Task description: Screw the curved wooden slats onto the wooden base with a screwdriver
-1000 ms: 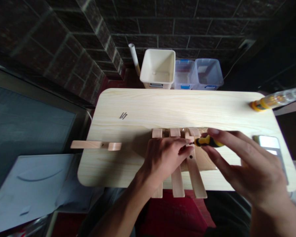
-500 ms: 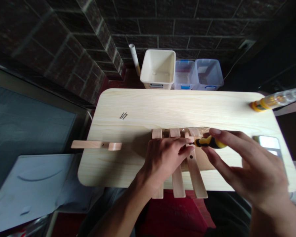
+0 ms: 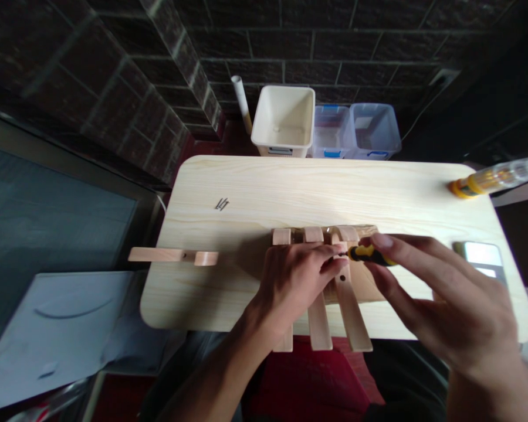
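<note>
My right hand [image 3: 440,293] pinches a yellow-and-black screwdriver [image 3: 365,254] between thumb and fingers, its shaft pointing left. At its tip, my left hand [image 3: 294,272] is closed, thumb and forefinger pinched around a small dark part too small to make out. Both meet over the rightmost of three wooden pieces [image 3: 352,313], long strips with a curved block at the far end. A dark hole shows in this strip just below the fingertips. The pieces rest on a brown, tape-covered box [image 3: 367,284]; my left hand partly hides the other two.
Several dark screws [image 3: 222,204] lie at the table's [image 3: 334,187] back left. Another wooden piece [image 3: 158,255] overhangs the left edge. A clear-and-yellow tube [image 3: 493,179] lies back right, near a white-and-grey device [image 3: 481,255]. Behind the table stand a cream bin [image 3: 284,140] and two clear bins [image 3: 374,132].
The screwdriver's handle looks slightly turned, and my right fingers have shifted a little around it. My left hand keeps its pinch at the same spot. The whole view has shifted very slightly.
</note>
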Demonstrator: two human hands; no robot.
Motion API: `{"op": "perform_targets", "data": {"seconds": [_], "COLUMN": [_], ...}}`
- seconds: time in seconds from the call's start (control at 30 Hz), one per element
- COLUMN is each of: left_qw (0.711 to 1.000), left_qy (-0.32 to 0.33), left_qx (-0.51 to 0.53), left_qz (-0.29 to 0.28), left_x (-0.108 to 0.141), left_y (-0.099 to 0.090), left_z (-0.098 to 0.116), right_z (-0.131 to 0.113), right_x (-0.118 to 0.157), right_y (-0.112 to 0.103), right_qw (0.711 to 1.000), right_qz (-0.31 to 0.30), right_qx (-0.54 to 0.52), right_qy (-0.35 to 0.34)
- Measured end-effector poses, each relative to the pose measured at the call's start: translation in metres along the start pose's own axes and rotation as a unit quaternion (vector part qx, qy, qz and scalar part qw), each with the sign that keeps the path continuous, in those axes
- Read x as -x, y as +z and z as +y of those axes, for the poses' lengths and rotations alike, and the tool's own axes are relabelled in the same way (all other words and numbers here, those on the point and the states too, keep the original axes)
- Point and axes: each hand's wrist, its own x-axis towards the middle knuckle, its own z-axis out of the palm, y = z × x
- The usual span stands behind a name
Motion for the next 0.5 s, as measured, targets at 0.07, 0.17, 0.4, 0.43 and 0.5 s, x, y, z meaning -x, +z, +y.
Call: {"op": "perform_targets", "data": {"seconds": [0.07, 0.17, 0.4, 0.43, 0.5], "left_qw": [1.000, 1.000, 1.000, 1.000, 1.000], "left_qy": [0.001, -0.002, -0.008, -0.008, -0.007], "left_qx": [0.002, 0.004, 0.008, 0.009, 0.005], "left_qz": [0.000, 0.004, 0.001, 0.000, -0.001], "left_x": [-0.0004, -0.0006, -0.0003, -0.0003, -0.0005], "left_y": [-0.0003, 0.0000, 0.0004, 0.0002, 0.0000], "left_z": [0.0006, 0.0012, 0.0015, 0.0015, 0.0018], "right_z": [-0.0012, -0.0024, 0.0018, 0.0022, 0.0025], "right_x": [-0.0002, -0.0006, 0.0002, 0.0001, -0.0003], "right_y": [0.0003, 0.0002, 0.0017, 0.0021, 0.0028], "right_qw": [1.000, 1.000, 0.999, 0.999, 0.999], "right_qz": [-0.002, -0.003, 0.017, 0.017, 0.017], "right_qx": [-0.002, -0.002, -0.030, -0.032, -0.032], "right_qy": [0.005, 0.011, 0.011, 0.012, 0.012]}}
